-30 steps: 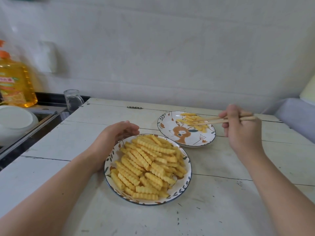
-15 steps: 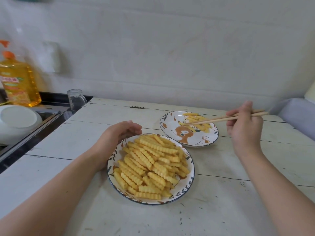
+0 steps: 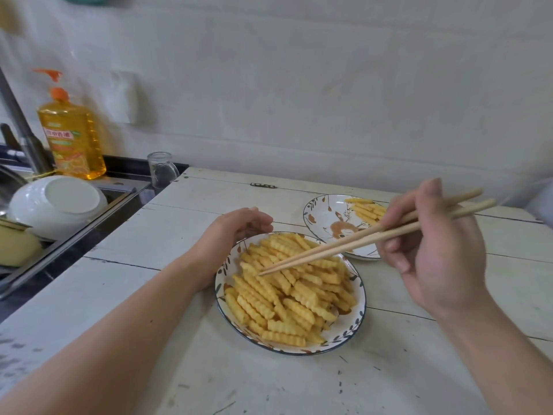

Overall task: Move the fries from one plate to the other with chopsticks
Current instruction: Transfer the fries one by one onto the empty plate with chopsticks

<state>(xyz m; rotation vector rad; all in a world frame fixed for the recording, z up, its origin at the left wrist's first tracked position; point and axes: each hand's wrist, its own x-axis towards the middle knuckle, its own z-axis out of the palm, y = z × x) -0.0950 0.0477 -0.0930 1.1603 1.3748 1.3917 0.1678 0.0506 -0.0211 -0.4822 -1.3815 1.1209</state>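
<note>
A near plate (image 3: 348, 335) with a blue rim holds a big heap of crinkle-cut fries (image 3: 293, 292). Behind it to the right, a far plate (image 3: 321, 215) with a deer picture carries a few fries (image 3: 366, 208). My right hand (image 3: 434, 253) grips a pair of wooden chopsticks (image 3: 353, 242); their tips rest together over the left part of the heap, with no fry between them. My left hand (image 3: 230, 235) curls against the near plate's left rim, fingers loosely bent, holding the plate's edge.
The plates stand on a white wooden table (image 3: 149, 280). To the left lies a sink (image 3: 68, 235) with an upturned white bowl (image 3: 57, 205), a yellow detergent bottle (image 3: 73, 139) and a small glass (image 3: 161, 170). A wall runs behind.
My right hand has swung the chopsticks from the far plate leftward and down onto the heap on the near plate. The left hand has stayed at the rim.
</note>
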